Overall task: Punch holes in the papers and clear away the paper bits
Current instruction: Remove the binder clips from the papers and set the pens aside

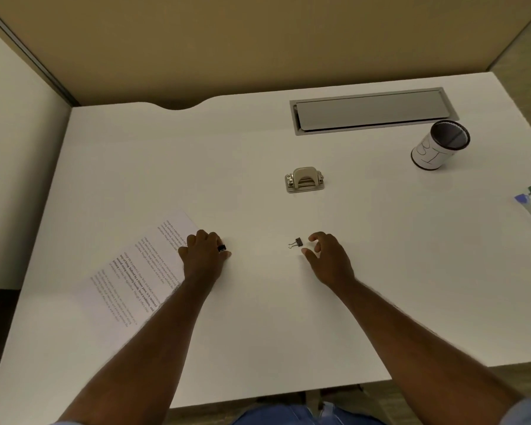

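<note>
Your hands rest on the white desk (258, 317), papers to the left and the punch ahead.

At your left the printed papers (135, 271) lie flat and angled on the desk, and your left hand (204, 256) presses on their right edge, fingers curled around a small black clip (221, 248) there. Further right, a loose binder clip (295, 242) lies on the bare surface, and just beside it your right hand (327, 256) hovers with thumb and fingers spread, holding nothing. The metal hole punch (304, 179) sits beyond it, well apart from the papers. A labelled cup (436, 148) stands far right.
</note>
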Available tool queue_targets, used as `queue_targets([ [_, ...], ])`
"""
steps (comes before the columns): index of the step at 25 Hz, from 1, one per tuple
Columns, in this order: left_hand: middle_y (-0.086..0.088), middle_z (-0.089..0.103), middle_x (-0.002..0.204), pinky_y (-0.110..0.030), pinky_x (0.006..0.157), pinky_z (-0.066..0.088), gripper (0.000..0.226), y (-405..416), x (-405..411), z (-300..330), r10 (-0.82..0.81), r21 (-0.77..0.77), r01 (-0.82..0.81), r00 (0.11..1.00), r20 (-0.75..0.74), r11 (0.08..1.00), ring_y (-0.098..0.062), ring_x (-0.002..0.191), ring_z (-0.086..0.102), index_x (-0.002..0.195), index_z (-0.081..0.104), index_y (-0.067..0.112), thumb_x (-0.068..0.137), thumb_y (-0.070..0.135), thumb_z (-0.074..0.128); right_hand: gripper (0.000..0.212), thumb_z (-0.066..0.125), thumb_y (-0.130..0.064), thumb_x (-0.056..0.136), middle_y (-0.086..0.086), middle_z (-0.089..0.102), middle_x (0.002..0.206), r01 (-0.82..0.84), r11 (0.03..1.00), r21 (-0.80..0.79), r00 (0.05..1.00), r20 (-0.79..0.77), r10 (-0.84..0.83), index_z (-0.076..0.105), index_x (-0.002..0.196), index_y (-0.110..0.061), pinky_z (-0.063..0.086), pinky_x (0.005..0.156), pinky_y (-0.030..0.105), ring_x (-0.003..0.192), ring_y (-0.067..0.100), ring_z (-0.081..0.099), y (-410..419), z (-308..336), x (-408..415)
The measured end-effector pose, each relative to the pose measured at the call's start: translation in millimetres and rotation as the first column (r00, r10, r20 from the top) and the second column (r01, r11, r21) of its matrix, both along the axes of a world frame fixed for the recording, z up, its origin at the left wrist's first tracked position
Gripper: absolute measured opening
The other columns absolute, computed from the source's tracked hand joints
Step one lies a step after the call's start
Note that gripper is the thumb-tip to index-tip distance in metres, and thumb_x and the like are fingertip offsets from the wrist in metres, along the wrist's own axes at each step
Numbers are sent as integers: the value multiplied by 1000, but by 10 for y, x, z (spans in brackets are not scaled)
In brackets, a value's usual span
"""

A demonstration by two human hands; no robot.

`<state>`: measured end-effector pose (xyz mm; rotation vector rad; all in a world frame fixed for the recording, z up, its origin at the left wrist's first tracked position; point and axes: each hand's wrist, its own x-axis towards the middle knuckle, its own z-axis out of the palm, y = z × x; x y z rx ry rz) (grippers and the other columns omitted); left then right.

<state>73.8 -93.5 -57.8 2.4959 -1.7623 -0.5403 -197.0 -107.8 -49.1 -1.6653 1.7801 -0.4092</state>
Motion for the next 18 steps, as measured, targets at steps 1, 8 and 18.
queue_targets([
  [1,-3,56,108,-39,84,32,26,-7,-4,1,3,6,-3,1000,-1,1000,-26,108,46,100,63,18,81,35,69,26,63,-26,86,2,56,95,-10,1000,3,1000,-20,10,56,109,-16,40,70,25,79,12,51,-15,1,21],
  [8,-6,57,107,-40,83,36,45,42,7,-2,43,-36,-47,995,-86,998,-29,102,53,109,55,15,75,36,76,34,66,-31,83,6,59,110,3,998,58,996,-88,2,56,109,-13,51,80,38,98,25,59,-165,-33,167],
  [18,-8,58,107,-40,81,39,37,155,-9,-31,125,-91,-135,986,-112,987,-29,100,55,106,56,13,84,41,66,16,67,-18,81,6,57,94,-76,994,76,993,-83,82,54,87,-13,47,70,36,83,25,55,-153,-96,272],
])
